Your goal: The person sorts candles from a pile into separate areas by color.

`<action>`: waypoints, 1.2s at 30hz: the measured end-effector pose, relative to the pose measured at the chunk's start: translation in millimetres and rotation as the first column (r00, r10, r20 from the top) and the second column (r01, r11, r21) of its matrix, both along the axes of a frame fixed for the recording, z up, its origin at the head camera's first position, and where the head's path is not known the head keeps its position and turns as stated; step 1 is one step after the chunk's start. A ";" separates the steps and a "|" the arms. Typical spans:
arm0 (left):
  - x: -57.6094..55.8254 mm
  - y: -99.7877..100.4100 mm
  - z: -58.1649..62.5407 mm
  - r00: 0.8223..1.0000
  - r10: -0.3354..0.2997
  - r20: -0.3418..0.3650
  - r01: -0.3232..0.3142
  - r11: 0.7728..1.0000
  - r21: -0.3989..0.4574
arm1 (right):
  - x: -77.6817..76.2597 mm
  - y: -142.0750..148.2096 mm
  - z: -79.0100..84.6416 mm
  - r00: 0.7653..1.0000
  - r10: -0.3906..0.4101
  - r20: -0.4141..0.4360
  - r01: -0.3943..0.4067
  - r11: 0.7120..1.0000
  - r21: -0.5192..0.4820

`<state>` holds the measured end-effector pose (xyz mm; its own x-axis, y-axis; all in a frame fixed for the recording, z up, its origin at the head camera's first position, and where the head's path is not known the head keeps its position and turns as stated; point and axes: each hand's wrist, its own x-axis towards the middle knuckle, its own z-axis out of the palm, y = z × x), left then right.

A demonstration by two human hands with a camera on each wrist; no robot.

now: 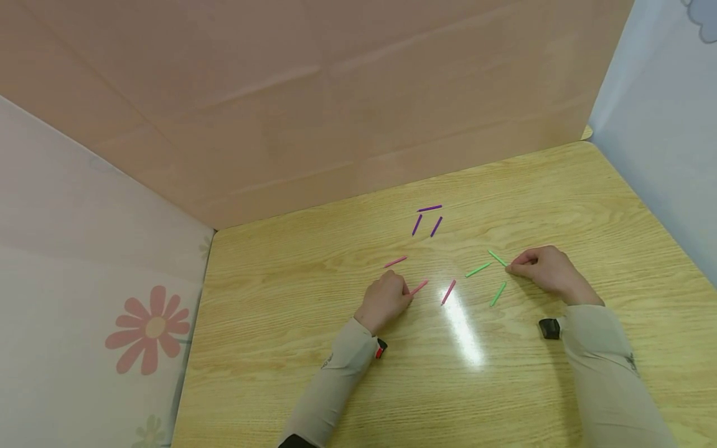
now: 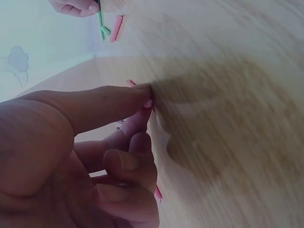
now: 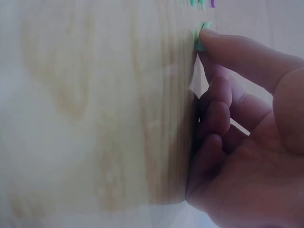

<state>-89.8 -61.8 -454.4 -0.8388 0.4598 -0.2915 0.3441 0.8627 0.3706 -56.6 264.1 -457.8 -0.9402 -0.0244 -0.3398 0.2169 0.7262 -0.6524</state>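
Observation:
My left hand [image 1: 384,300] pinches the near end of a slim pink stick [image 1: 419,287] between thumb and index finger, low over the table. Another pink stick [image 1: 395,261] lies just beyond that hand, and a third pink stick [image 1: 449,292] is to its right. With thumb and fingertips my right hand [image 1: 544,269] pinches the end of a green stick [image 1: 496,257]. A second green stick [image 1: 477,270] slants close to the held one, while another green stick [image 1: 498,294] lies nearer me. In the right wrist view the pinched green end [image 3: 205,38] shows at the fingertips.
Farther back, a purple stick [image 1: 429,208] lies crosswise above two slanted purple sticks [image 1: 417,224]. The wood-grain table [image 1: 269,323] meets a brown panel [image 1: 336,124] behind and pale walls at both sides. A bright reflection crosses the tabletop.

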 end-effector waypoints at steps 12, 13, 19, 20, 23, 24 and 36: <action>0.0 -0.1 0.3 1.000 0.005 0.006 -0.005 1.000 0.012 | 0.0 -0.6 0.6 1.000 0.009 -0.009 -0.009 1.000 0.008; 0.2 -0.4 0.8 1.000 0.004 0.007 -0.005 1.000 0.014 | 0.0 -0.5 0.5 1.000 0.009 -0.011 -0.009 1.000 0.009; 0.7 -3.8 3.8 1.000 0.015 0.012 -0.016 1.000 0.026 | -0.1 -0.5 -0.3 1.000 -0.003 0.008 0.003 1.000 -0.005; 0.5 -4.3 4.1 1.000 0.021 0.019 -0.022 0.999 0.033 | 0.0 -0.4 -0.4 1.000 -0.007 0.015 0.007 1.000 -0.009; 0.1 -5.6 4.9 0.999 0.039 0.026 -0.040 0.998 0.051 | 0.1 0.3 -0.9 0.999 -0.015 0.030 0.016 1.000 -0.021; 0.1 -5.8 5.1 0.999 0.043 0.025 -0.045 0.997 0.057 | 0.1 0.3 -1.1 0.999 -0.016 0.030 0.017 1.000 -0.020; 2.5 -11.6 8.7 0.995 0.098 0.027 -0.100 0.991 0.086 | -0.1 1.2 -1.8 1.000 -0.010 0.023 0.011 1.000 -0.017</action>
